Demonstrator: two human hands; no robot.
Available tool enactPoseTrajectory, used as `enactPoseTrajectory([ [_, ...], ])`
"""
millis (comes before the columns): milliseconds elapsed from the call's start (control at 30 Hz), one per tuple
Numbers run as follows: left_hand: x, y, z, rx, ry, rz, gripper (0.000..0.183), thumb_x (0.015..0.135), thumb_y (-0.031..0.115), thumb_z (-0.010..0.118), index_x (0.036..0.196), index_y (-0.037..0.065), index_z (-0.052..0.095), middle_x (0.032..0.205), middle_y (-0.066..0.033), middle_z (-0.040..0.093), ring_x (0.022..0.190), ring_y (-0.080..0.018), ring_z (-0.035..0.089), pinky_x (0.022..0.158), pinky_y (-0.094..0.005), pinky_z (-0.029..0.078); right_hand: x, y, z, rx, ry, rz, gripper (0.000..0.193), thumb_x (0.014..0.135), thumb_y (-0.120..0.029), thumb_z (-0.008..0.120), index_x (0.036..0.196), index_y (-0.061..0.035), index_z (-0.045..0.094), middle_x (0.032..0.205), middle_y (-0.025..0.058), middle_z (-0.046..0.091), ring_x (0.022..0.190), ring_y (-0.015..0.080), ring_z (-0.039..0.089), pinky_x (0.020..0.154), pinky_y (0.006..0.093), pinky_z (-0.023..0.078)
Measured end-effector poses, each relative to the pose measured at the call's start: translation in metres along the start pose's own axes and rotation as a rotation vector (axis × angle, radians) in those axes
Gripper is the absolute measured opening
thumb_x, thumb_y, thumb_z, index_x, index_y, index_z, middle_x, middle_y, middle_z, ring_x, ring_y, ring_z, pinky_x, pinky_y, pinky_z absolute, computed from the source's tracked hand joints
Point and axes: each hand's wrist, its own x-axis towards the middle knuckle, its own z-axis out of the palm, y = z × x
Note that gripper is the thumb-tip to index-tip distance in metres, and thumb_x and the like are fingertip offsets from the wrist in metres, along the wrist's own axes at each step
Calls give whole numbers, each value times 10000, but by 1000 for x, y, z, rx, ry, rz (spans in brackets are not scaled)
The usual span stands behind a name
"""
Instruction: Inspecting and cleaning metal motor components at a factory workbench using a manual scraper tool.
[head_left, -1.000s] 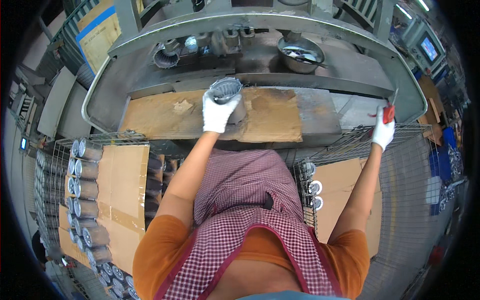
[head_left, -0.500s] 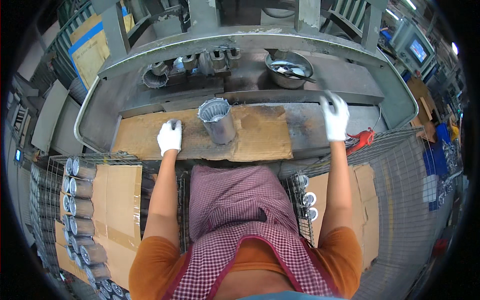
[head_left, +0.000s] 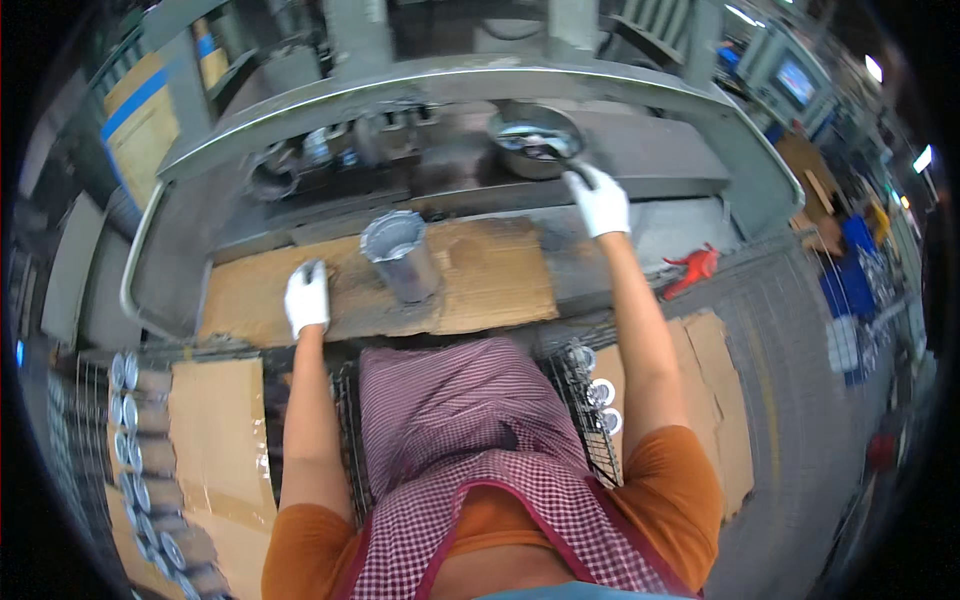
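A grey metal cup-shaped casting (head_left: 400,262) with a ribbed, toothed rim stands on the flat cardboard sheet (head_left: 490,280), in front of me. Left of it, my left hand (head_left: 307,298) in a white glove rests at the cardboard with curled fingers. Something dark shows at those fingertips, too blurred to name. My gloved right hand (head_left: 602,205) is at the near right edge of a metal bowl (head_left: 535,165), closed round the dark handle (head_left: 583,174) of a tool that lies in it. The tool's working end is unclear among the bowl's contents.
More metal castings (head_left: 275,175) line the back left ledge. Red-handled pliers or a similar tool (head_left: 695,268) lies at the bench's right edge. Wire baskets with cardboard (head_left: 225,400) and stacked castings (head_left: 130,410) flank me. A grey frame bar (head_left: 460,85) crosses above the bench.
My right hand has moved left to the bowl and closed on the dark handle. The whole view has shifted and tilted slightly; my left hand and the casting keep their places on the cardboard.
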Motion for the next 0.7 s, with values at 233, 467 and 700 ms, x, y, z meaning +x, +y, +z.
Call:
enactPoseTrajectory([
  [233, 9, -19, 9, -40, 11, -6, 410, 914, 345, 565, 1113, -3, 654, 1143, -183, 649, 1073, -322, 606, 947, -382, 440, -32, 3, 13, -9, 131, -63, 321, 891, -356, 594, 1132, -154, 658, 882, 156, 654, 854, 353, 617, 769, 447, 484],
  [467, 1, -18, 2, -15, 40, -16, 407, 907, 364, 564, 1105, 24, 667, 1133, -181, 652, 1076, -321, 608, 946, -392, 448, -31, -36, 14, 64, 129, -98, 298, 901, -317, 605, 1107, -115, 677, 949, 167, 676, 901, 348, 636, 804, 417, 493],
  [700, -1, -7, 3, 54, 36, 47, 385, 900, 392, 542, 1034, 64, 693, 1079, -146, 669, 1023, -328, 617, 901, -404, 464, -7, -159, 32, 282, 64, -467, 250, 857, -238, 652, 1027, -59, 692, 922, 152, 693, 829, 308, 661, 752, 380, 509],
])
